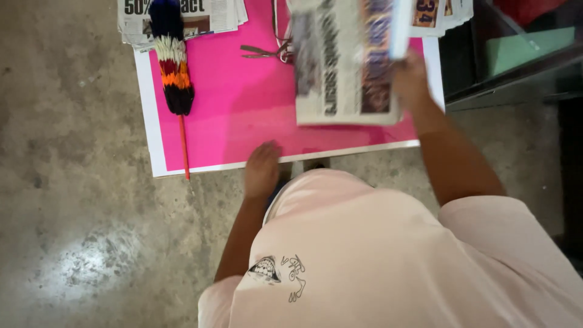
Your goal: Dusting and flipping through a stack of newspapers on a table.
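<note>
R grip (410,78) clutches blurred folded newspaper (345,61), fingers hidden behind it; L hand (262,167) flat, open on pink board (243,109) edge.

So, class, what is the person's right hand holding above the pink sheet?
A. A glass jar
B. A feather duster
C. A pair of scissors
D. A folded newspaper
D: the right hand grips a folded newspaper over the pink sheet, while the scissors and the duster lie untouched on it.
</note>
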